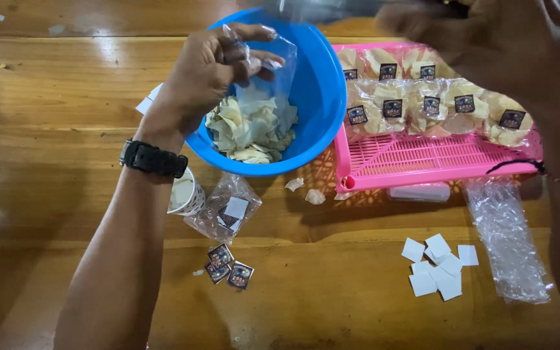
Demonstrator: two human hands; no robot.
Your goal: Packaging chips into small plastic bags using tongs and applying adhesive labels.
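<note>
Bag (273, 65), clear, crinkled plastic, pinched over pale chips (251, 129) in blue bowl (322, 97).

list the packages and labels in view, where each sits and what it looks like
Filled clear packets: in the pink tray, each with a dark square label.
Clear bag: in left hand over the blue bowl.
Loose dark labels: on the table, bottom centre.
White squares: piled at right.
Roll of clear bags: far right.

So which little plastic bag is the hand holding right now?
The clear bag pinched in the left hand above the blue bowl. The other bags lie filled on the pink tray or flat on the table.
</note>
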